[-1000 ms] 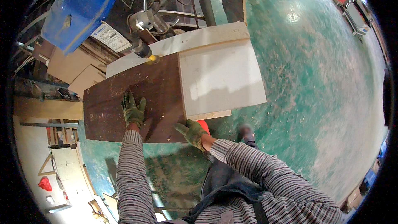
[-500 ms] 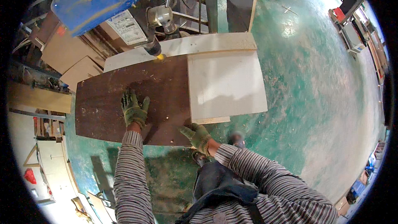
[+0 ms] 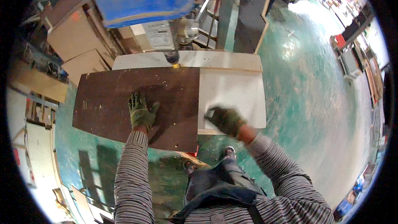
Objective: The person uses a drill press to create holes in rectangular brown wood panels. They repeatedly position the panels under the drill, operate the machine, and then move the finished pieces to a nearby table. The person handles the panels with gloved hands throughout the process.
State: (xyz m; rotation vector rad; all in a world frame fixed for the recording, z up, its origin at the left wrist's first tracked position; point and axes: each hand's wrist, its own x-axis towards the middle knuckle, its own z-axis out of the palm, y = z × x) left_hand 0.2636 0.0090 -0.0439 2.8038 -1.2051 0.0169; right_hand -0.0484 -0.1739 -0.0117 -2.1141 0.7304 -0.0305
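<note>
The left hand (image 3: pixel 142 115) is lying flat and splayed on the brown board (image 3: pixel 178 99) at centre-left, while the blurred right hand (image 3: pixel 226 120) is showing partly curled over the white panel (image 3: pixel 244 89) at centre-right, its hold unclear.

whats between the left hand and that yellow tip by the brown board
Only a stretch of brown board lies between the left hand and the yellow tip, as the head view shows.
</note>
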